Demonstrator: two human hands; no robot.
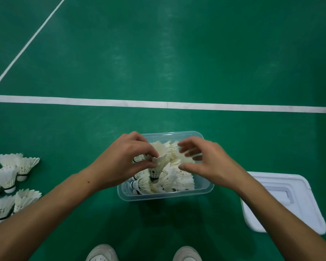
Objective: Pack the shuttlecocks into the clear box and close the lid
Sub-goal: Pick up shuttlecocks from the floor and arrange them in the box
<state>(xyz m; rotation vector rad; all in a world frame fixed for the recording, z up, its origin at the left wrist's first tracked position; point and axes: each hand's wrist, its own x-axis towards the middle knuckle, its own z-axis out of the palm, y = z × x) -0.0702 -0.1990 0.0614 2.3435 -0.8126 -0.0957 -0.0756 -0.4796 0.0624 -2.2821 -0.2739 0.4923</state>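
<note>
A clear plastic box point(205, 188) stands on the green floor in front of me, holding several white feather shuttlecocks point(179, 180). My left hand point(126, 159) is over the box's left half, its fingers pinched on one shuttlecock point(158, 166) that points cork down. My right hand point(205, 159) hovers over the right half with fingers spread, holding nothing. More loose shuttlecocks point(9, 181) lie in a heap on the floor at the far left. The white lid point(290, 202) lies flat on the floor to the right of the box.
White court lines point(167, 104) cross the green floor beyond the box. The toes of my two white shoes point(102, 253) show at the bottom edge, just behind the box.
</note>
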